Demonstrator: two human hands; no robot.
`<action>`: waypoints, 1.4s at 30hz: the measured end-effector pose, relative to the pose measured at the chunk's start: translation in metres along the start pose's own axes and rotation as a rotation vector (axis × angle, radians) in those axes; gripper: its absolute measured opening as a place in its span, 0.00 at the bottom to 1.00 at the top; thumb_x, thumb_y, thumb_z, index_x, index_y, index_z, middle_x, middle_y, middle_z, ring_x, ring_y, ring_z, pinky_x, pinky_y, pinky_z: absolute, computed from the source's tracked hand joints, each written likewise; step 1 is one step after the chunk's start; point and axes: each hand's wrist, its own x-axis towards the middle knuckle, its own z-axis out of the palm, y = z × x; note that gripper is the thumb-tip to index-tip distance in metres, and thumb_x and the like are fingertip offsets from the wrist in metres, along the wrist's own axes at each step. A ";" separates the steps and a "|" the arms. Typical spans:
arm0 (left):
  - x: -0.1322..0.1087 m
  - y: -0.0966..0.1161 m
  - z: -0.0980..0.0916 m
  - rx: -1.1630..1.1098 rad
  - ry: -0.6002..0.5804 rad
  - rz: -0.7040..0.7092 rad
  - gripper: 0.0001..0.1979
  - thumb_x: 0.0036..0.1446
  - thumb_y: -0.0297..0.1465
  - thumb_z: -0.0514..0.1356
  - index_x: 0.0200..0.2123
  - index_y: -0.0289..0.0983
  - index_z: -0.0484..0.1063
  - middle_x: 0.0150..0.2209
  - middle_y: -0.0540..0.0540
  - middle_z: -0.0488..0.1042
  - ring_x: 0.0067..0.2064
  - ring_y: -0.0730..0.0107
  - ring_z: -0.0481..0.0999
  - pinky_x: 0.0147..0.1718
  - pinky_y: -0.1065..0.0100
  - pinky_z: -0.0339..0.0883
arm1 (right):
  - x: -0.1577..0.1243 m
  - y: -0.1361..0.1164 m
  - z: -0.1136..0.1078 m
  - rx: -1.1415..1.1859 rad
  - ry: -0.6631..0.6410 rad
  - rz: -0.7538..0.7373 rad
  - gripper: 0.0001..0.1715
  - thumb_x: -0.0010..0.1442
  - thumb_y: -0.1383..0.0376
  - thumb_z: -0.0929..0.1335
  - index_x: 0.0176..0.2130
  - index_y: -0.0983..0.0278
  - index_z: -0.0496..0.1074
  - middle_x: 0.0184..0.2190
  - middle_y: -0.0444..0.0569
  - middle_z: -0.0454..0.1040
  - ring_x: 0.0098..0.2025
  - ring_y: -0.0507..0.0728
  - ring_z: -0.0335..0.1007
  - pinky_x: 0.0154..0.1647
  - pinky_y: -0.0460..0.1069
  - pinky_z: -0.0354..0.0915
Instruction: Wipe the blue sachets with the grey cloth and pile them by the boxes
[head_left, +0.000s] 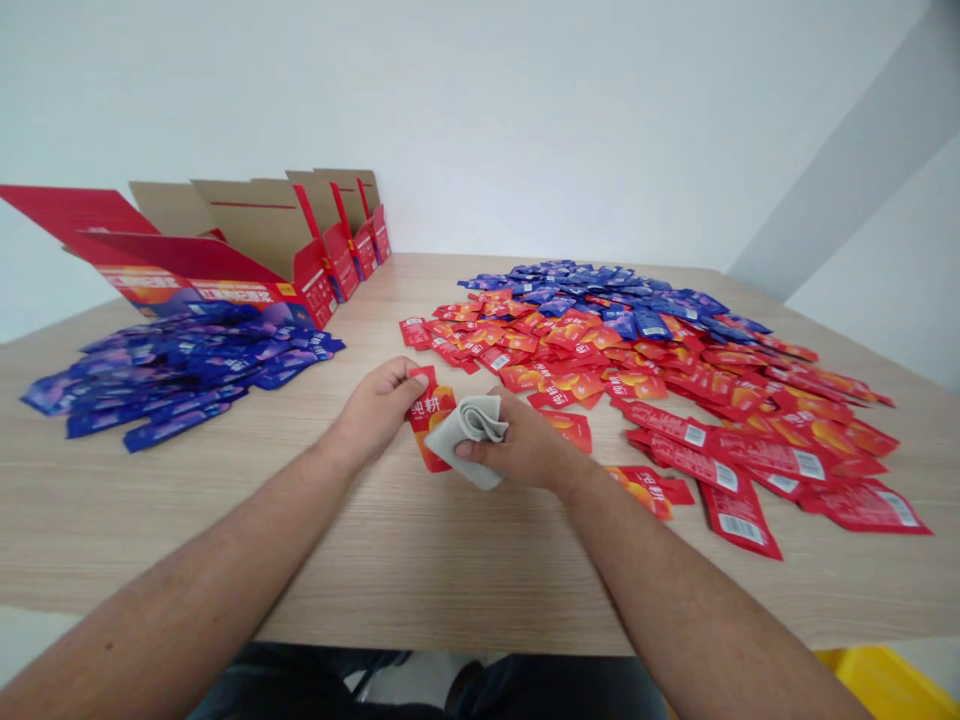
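Observation:
My left hand [373, 412] pinches the top edge of a red snack sachet [433, 418] with an orange print and white lettering. My right hand [521, 447] grips a folded grey cloth [469, 438] and presses it against the sachet's lower part, hiding some of the packet. A wide spread of loose red sachets [675, 410] lies just beyond and to the right of my right hand. Several of them show white barcodes.
Blue-purple sachets lie in a heap [180, 365] on the left of the wooden table [420, 560], and more [592, 300] lie behind the red ones. Open red-and-cardboard cartons [255, 230] stand at the back left. A yellow object [885, 685] shows below the table's front right edge.

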 end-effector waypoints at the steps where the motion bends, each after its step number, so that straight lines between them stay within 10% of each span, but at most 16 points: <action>1: -0.003 -0.004 0.003 -0.070 -0.004 -0.029 0.12 0.56 0.37 0.64 0.30 0.39 0.64 0.23 0.55 0.68 0.24 0.75 0.64 0.25 0.71 0.59 | 0.000 0.001 0.002 -0.002 0.024 0.008 0.21 0.54 0.56 0.77 0.44 0.62 0.75 0.40 0.47 0.76 0.40 0.57 0.73 0.40 0.50 0.69; 7: -0.009 -0.028 0.017 -0.124 -0.026 -0.066 0.17 0.54 0.42 0.68 0.31 0.37 0.67 0.23 0.54 0.70 0.24 0.77 0.65 0.24 0.73 0.58 | 0.000 0.005 0.012 0.038 -0.086 0.058 0.16 0.54 0.58 0.76 0.41 0.60 0.76 0.37 0.45 0.77 0.40 0.56 0.74 0.40 0.50 0.70; 15: -0.012 -0.038 0.021 -0.197 -0.108 -0.253 0.19 0.51 0.45 0.69 0.33 0.37 0.68 0.25 0.53 0.72 0.25 0.73 0.70 0.26 0.69 0.66 | 0.004 0.014 0.009 0.179 0.071 0.193 0.22 0.54 0.53 0.75 0.45 0.61 0.77 0.39 0.47 0.82 0.39 0.57 0.77 0.38 0.50 0.70; 24: -0.006 -0.049 0.017 -0.041 -0.128 -0.126 0.11 0.56 0.36 0.64 0.30 0.38 0.65 0.24 0.55 0.67 0.25 0.76 0.64 0.25 0.73 0.60 | 0.001 0.012 0.008 0.110 0.050 0.264 0.21 0.52 0.54 0.75 0.44 0.61 0.76 0.38 0.48 0.82 0.37 0.58 0.77 0.38 0.52 0.71; 32: -0.008 -0.044 0.021 -0.106 -0.121 -0.289 0.09 0.58 0.33 0.61 0.30 0.39 0.63 0.26 0.52 0.72 0.25 0.71 0.73 0.24 0.70 0.68 | 0.000 0.001 -0.012 -0.182 0.421 0.167 0.19 0.59 0.53 0.71 0.46 0.61 0.78 0.39 0.49 0.83 0.39 0.61 0.79 0.41 0.54 0.72; 42: -0.016 -0.038 0.023 -0.156 -0.234 -0.225 0.09 0.53 0.33 0.63 0.28 0.38 0.64 0.24 0.53 0.72 0.26 0.73 0.73 0.26 0.71 0.68 | -0.002 0.001 0.007 -0.291 0.247 0.090 0.10 0.62 0.56 0.69 0.41 0.58 0.75 0.35 0.46 0.81 0.36 0.58 0.77 0.35 0.51 0.68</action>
